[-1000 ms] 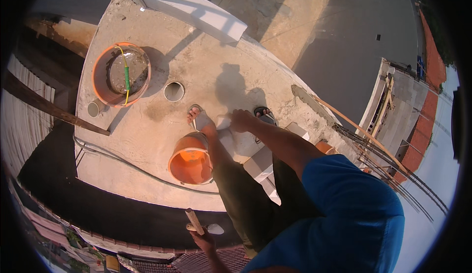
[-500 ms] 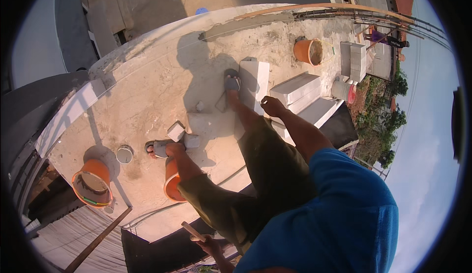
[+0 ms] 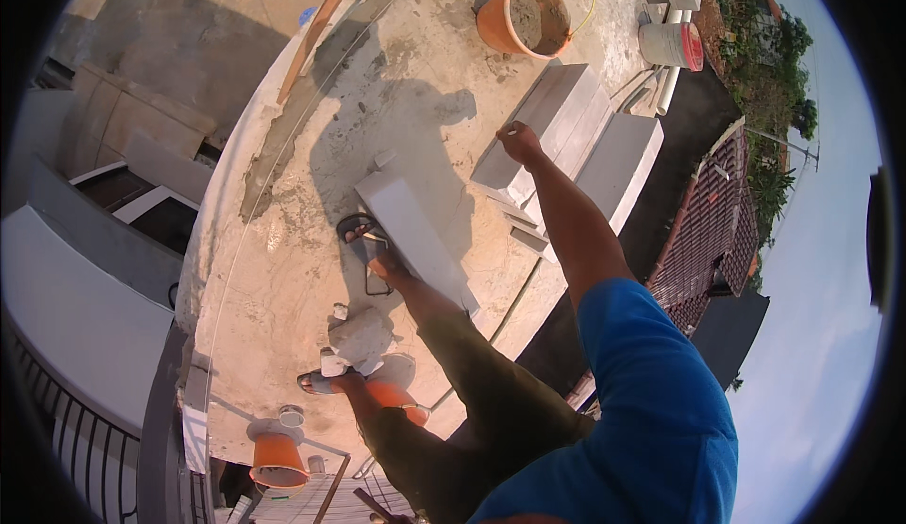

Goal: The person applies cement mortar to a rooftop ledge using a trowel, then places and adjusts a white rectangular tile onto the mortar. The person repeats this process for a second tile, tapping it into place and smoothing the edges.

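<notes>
My right hand (image 3: 521,143) is closed in a fist above a stack of pale blocks (image 3: 552,113); a tiny whitish spot shows at its fingers, too small to name. At the lower edge my left hand (image 3: 404,519) is mostly cut off, closed around a wooden-handled tool (image 3: 376,516) whose kind I cannot make out. One long pale block (image 3: 411,231) lies on the concrete beside my sandalled foot (image 3: 363,233). By my other foot (image 3: 326,383) are broken block pieces (image 3: 361,337).
An orange bucket (image 3: 525,19) of grey mix stands beyond the stack, with a white-and-red bucket (image 3: 672,45) to its right. Another orange bucket (image 3: 279,463) sits at lower left, and one (image 3: 398,401) behind my leg. A taut string (image 3: 247,241) runs along the slab's left edge, with a drop beyond.
My view has turned and shifted along the slab, so the block stack and mix bucket appear nearer. My right arm still reaches out with its fist closed; my left hand has slipped mostly below view.
</notes>
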Tool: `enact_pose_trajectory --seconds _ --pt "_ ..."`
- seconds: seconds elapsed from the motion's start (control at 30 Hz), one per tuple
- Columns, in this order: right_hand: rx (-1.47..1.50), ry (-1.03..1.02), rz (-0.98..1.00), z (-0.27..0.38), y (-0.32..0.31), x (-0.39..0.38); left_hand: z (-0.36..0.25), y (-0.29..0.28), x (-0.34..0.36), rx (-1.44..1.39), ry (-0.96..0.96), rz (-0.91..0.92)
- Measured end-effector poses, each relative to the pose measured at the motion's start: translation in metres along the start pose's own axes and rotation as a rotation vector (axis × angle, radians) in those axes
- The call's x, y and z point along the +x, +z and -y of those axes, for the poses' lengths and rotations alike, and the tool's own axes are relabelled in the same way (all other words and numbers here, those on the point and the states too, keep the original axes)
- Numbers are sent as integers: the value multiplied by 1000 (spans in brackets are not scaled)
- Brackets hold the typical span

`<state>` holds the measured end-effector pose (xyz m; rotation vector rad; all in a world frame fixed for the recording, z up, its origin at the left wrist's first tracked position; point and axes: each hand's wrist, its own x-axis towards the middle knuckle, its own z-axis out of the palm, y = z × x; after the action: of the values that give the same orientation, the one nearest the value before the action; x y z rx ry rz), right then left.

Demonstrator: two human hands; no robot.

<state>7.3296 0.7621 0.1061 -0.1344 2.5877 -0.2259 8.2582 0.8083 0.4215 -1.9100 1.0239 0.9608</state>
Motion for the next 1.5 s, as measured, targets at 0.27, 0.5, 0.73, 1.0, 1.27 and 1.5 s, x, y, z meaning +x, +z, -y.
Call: enact_pose_trajectory --seconds 0.27,0.5,0.73,1.0,1.27,1.5 --pt "-66 -295 522 120 126 -130 -87 -133 26 223 75 -130" --pt "-98 -235 333 106 203 -177 -170 -186 14 65 235 -265" --pt "-41 -40 149 38 136 -129 -171 -217 16 177 193 -311" --pt "-534 -292 -76 -4 86 -74 -137 -181 43 285 -43 -268" --pt "1410 364 36 20 12 203 -192 -119 49 436 94 -160" --pt "2006 227 -290 22 11 315 -193 -110 36 539 183 -133"
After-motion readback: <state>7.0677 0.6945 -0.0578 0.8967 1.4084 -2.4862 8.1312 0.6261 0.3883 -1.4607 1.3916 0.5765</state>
